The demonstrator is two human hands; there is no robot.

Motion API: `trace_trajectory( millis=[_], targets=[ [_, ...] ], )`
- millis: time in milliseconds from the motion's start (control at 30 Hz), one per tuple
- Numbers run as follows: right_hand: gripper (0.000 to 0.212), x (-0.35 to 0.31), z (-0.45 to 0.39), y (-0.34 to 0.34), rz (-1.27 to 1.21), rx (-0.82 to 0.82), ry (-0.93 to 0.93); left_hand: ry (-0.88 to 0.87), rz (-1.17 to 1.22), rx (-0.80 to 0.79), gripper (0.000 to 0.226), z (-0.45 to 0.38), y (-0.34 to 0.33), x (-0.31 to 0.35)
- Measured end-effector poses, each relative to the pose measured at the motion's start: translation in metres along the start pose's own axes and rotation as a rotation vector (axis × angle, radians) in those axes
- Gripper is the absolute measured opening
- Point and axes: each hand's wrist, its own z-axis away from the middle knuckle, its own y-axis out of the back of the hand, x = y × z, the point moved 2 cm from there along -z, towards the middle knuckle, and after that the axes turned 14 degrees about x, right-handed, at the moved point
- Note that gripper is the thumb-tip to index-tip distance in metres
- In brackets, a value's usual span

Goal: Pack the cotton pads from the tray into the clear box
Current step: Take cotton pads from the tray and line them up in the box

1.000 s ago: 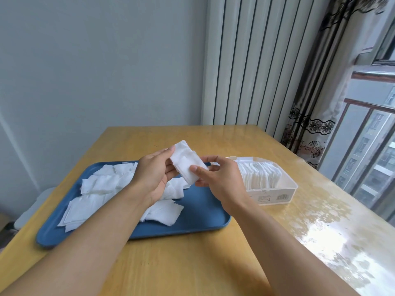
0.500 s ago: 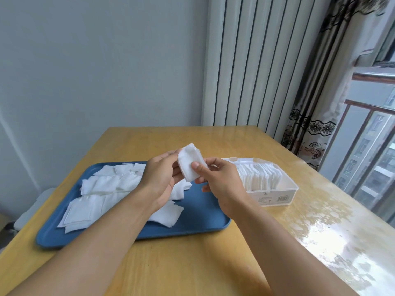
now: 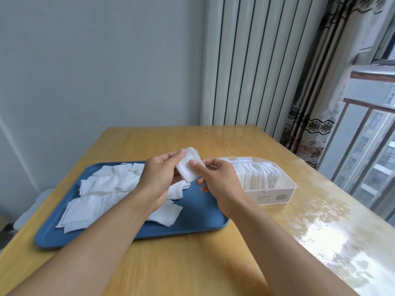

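A small stack of white cotton pads (image 3: 187, 166) is held above the blue tray (image 3: 198, 214), between both hands. My left hand (image 3: 159, 178) pinches its left edge and my right hand (image 3: 215, 180) pinches its front with the thumb on top. Several loose white pads (image 3: 102, 189) lie scattered over the tray's left and middle. The clear box (image 3: 275, 194) stands to the right of the tray, lid open, with a row of pads standing upright inside it.
The tray and box sit on a wooden table (image 3: 192, 263) with glare on its right side. A white radiator (image 3: 245, 60), a patterned curtain (image 3: 310, 124) and a window lie behind and to the right. A grey chair (image 3: 30, 210) is beside the table's left edge.
Both hands have turned and squared the stack of pads, shifting it slightly up. The stack now looks more compact. Tray and box have not moved.
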Motion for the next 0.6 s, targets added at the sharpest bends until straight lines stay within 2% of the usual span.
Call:
trace_trajectory(
  millis=[200, 367, 467, 600],
  targets=[
    [0.03, -0.001, 0.0, 0.0, 0.022, 0.006, -0.006, -0.002, -0.002, -0.043, 0.031, 0.003, -0.001, 0.005],
    [0.04, -0.002, 0.001, 0.002, 0.025, 0.016, -0.006, -0.018, -0.051, -0.001, 0.022, -0.001, 0.001, 0.003],
    [0.033, -0.003, 0.003, 0.0, 0.075, -0.089, -0.008, 0.039, -0.012, 0.008, 0.021, -0.002, 0.005, 0.008],
    [0.027, -0.004, 0.006, -0.009, 0.038, -0.174, 0.012, 0.108, 0.054, -0.156, 0.026, 0.001, 0.004, 0.012]
  ],
)
